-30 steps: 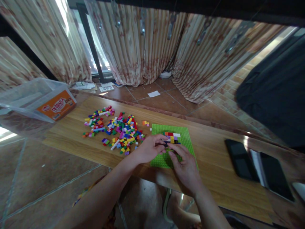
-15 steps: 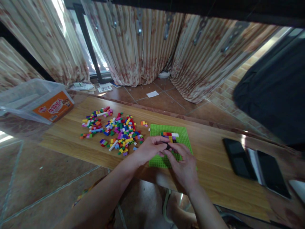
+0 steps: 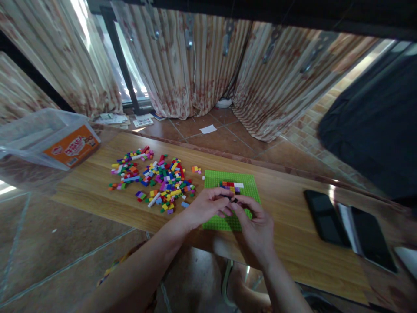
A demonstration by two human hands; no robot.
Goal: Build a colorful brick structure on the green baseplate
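Note:
Both my hands meet above a green studded baseplate (image 3: 211, 221). Small black building bricks (image 3: 232, 199) show between the fingertips. My left hand (image 3: 208, 204) comes in from the left, its thumb and fingers closed on this dark piece. From the right, my right hand (image 3: 256, 221) pinches it with thumb and forefinger. How many bricks are held is hidden by the fingers. Just beyond my fingertips, a short row of joined coloured bricks (image 3: 232, 184), red, white, yellow and purple among them, sits on the baseplate.
A spread of loose coloured bricks (image 3: 166, 178) lies left of the baseplate on the wooden table (image 3: 286, 208). A clear plastic box (image 3: 65, 130) with an orange label stands at the far left. Two dark phone-like or tablet-like devices (image 3: 325, 217) lie at the right.
My right hand has shifted slightly to the right and turned a little. The dark piece between the fingertips has moved slightly right; both hands stay closed on it.

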